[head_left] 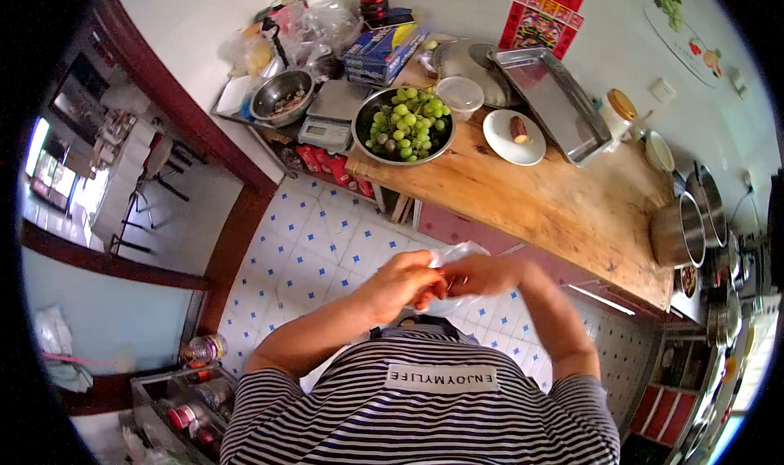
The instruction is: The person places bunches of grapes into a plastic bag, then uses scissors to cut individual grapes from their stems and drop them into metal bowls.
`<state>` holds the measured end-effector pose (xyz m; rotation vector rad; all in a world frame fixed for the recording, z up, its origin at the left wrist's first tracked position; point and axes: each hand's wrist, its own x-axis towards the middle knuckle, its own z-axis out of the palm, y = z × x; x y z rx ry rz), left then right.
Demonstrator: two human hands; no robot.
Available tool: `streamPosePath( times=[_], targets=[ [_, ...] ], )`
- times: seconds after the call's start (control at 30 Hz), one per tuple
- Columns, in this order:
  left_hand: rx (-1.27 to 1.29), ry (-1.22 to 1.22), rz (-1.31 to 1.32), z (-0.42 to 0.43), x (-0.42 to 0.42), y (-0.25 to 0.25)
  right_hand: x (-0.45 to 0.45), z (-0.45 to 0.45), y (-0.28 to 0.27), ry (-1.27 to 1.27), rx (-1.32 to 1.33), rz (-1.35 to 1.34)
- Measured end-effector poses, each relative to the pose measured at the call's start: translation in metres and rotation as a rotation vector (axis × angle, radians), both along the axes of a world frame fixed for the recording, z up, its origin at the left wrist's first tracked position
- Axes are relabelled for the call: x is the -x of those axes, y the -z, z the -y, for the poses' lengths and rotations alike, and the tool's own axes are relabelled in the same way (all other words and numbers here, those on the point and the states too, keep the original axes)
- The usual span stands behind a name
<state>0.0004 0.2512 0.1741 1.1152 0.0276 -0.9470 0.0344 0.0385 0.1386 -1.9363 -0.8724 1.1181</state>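
Note:
In front of my chest, my left hand and my right hand are close together, fingers closed on a clear plastic bag. The bag's thin film shows above and below the fingers. Something reddish sits where the fingertips meet, too small to make out. Beyond my hands is the wooden counter, where a metal bowl full of green grapes stands near the front edge. To its right lies a white plate with a small reddish-brown piece of food.
A digital scale and a steel bowl stand left of the grapes. A metal tray leans at the back, with a lidded jar beside it. Pots occupy the right end. Low shelves with bottles flank my left.

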Motion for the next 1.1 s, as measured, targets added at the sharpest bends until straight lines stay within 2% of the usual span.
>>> streamPosePath(
  times=[0.03,0.07,0.13,0.17,0.23,0.3,0.33,0.37,0.47,0.57,0.77,0.97,1.1],
  targets=[
    [-0.030,-0.051,0.022,-0.008,0.000,-0.008,-0.027,0.002,-0.039,0.020,-0.028,-0.106],
    [-0.081,-0.086,0.031,-0.014,0.000,-0.018,-0.050,-0.001,-0.059,0.183,0.056,0.000],
    [-0.146,-0.144,0.040,-0.023,-0.004,-0.030,-0.118,-0.002,-0.066,0.310,0.008,0.645],
    [-0.191,-0.175,0.057,-0.027,-0.003,-0.033,-0.160,-0.003,-0.048,0.404,-0.036,0.885],
    [-0.247,-0.224,0.069,-0.034,-0.002,-0.042,-0.209,-0.018,-0.047,0.497,-0.029,1.133],
    [-0.330,-0.338,0.040,-0.038,0.001,-0.052,-0.254,-0.029,-0.026,0.405,0.032,1.156],
    [-0.320,-0.386,0.002,-0.040,0.002,-0.051,-0.267,-0.037,-0.024,0.298,0.179,1.139],
    [-0.325,-0.402,-0.004,-0.043,0.003,-0.053,-0.276,-0.043,-0.021,0.284,0.166,1.136],
    [-0.353,-0.480,0.024,-0.052,0.006,-0.055,-0.291,-0.054,-0.015,-0.037,0.432,1.311],
    [-0.330,-0.495,-0.005,-0.065,0.007,-0.044,-0.299,-0.058,-0.017,-0.132,0.428,1.386],
    [-0.293,-0.457,-0.041,-0.073,-0.002,-0.050,-0.288,-0.056,-0.056,-0.251,0.269,1.296],
    [-0.225,-0.320,0.021,-0.087,-0.009,-0.046,-0.302,-0.052,-0.066,-0.130,0.303,1.232],
    [-0.217,-0.267,0.065,-0.092,-0.016,-0.053,-0.291,-0.055,-0.106,-0.068,0.371,1.168]
  ],
)
